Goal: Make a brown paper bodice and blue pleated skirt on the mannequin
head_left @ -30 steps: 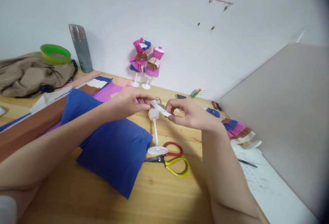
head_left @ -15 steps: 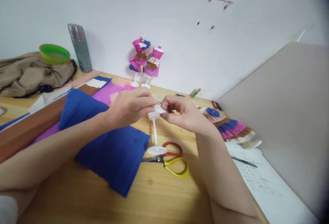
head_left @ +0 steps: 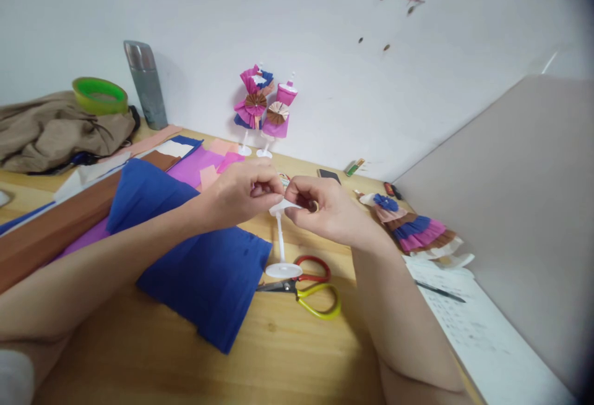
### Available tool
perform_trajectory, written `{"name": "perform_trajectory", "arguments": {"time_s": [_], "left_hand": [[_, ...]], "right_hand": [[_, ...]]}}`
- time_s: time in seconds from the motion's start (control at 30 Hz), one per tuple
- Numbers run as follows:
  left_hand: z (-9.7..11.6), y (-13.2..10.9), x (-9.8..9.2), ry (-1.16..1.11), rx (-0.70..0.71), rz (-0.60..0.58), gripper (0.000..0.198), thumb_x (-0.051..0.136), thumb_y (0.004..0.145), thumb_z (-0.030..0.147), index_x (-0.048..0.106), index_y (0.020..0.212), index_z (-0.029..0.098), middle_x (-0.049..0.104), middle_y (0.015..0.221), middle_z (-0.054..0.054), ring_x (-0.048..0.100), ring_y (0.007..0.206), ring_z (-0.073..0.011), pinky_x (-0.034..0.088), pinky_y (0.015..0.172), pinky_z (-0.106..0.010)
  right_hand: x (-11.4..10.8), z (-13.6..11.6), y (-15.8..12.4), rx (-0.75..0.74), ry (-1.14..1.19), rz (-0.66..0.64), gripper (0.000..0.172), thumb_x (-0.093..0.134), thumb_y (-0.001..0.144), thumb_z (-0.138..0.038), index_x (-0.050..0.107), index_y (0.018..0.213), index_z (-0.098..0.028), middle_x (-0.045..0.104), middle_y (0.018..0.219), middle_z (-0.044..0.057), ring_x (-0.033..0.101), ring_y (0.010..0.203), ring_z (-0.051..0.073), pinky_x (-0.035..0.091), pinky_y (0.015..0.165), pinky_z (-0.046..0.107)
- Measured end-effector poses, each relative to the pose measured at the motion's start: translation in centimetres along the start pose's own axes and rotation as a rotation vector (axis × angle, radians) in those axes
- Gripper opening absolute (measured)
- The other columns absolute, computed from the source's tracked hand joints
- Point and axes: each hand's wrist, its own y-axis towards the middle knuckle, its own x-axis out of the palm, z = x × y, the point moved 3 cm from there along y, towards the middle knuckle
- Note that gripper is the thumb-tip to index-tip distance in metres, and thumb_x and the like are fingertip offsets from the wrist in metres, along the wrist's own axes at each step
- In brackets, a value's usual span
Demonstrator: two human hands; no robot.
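A small white stand [head_left: 284,270] with a round base and thin stem rises from the table; its upper part is mostly hidden behind my fingers. My left hand [head_left: 248,188] is closed in a pinch at its top left, and what its fingertips hold is too small to make out. From the other side my right hand [head_left: 325,207] pinches a thin white strip [head_left: 292,203] at the top of the stand. The fingertips of both hands nearly meet. Scissors [head_left: 297,287] with red and yellow handles lie by the base. Left of them is blue crepe paper [head_left: 204,287].
Two dressed miniature dress forms [head_left: 277,113] stand by the wall. Brown paper [head_left: 69,225] and other coloured sheets lie left. A bottle [head_left: 146,86], a green tape roll [head_left: 99,95] on brown cloth, a ruffled paper dress [head_left: 413,225], a notebook [head_left: 473,330] and a pen [head_left: 440,291] surround the workspace.
My left fingers have curled from lying nearly flat into a pinch. My right hand has shifted slightly left, bringing the fingertips together. The stand stays in place.
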Motion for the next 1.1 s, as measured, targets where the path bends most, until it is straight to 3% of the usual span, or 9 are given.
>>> {"name": "perform_trajectory", "arguments": {"time_s": [0.13,0.23,0.43,0.7,0.97,1.1], "left_hand": [[-0.7,0.2,0.1,-0.289,-0.269,0.003,0.009,0.062,0.075,0.011,0.062,0.066,0.014,0.057,0.061,0.002,0.047,0.053,-0.0062,0.037,0.051,-0.017],[-1.6,0.2,-0.6,-0.452,-0.448,0.051,0.011,0.068,0.072,0.017,0.059,0.066,0.014,0.054,0.055,0.004,0.045,0.047,-0.0054,0.032,0.044,-0.016],[-3.6,0.2,-1.7,-0.745,-0.554,0.203,0.019,0.076,0.069,0.022,0.058,0.068,0.014,0.048,0.047,0.004,0.038,0.041,-0.0046,0.026,0.039,-0.015],[-4.2,0.3,-1.8,-0.849,-0.563,0.226,0.019,0.076,0.067,0.018,0.058,0.064,0.013,0.048,0.052,0.003,0.043,0.043,-0.0046,0.031,0.041,-0.016],[-3.8,-0.2,0.0,-0.739,-0.456,0.033,0.025,0.079,0.071,0.028,0.057,0.073,0.016,0.053,0.056,0.005,0.039,0.043,-0.0037,0.03,0.041,-0.017],[-3.5,-0.4,0.7,-0.656,-0.408,0.028,0.02,0.073,0.076,0.026,0.056,0.077,0.017,0.054,0.059,0.005,0.04,0.046,-0.0047,0.03,0.042,-0.017]], "right_hand": [[0.1,0.5,0.1,0.015,0.01,-0.016,0.011,0.053,0.066,-0.017,0.043,0.063,-0.02,0.043,0.062,-0.004,0.038,0.06,0.01,0.029,0.056,0.025],[0.0,0.9,0.1,0.035,0.039,-0.018,0.011,0.054,0.066,-0.017,0.044,0.063,-0.02,0.043,0.063,-0.005,0.038,0.06,0.01,0.029,0.056,0.025],[-0.6,1.1,0.3,0.096,0.125,0.006,0.015,0.057,0.066,-0.028,0.045,0.063,-0.02,0.04,0.06,-0.006,0.035,0.057,0.009,0.029,0.055,0.026],[-0.8,1.5,0.6,0.119,0.092,0.048,0.018,0.059,0.065,-0.031,0.046,0.062,-0.02,0.041,0.059,-0.006,0.035,0.057,0.01,0.027,0.054,0.026],[0.8,1.9,0.9,0.036,-0.092,0.169,0.009,0.054,0.076,-0.019,0.045,0.073,-0.021,0.05,0.066,-0.003,0.042,0.059,0.012,0.03,0.058,0.026],[1.7,1.7,1.3,-0.023,-0.215,0.237,0.009,0.051,0.08,-0.019,0.043,0.077,-0.022,0.051,0.066,-0.002,0.041,0.059,0.013,0.03,0.059,0.027]]}}
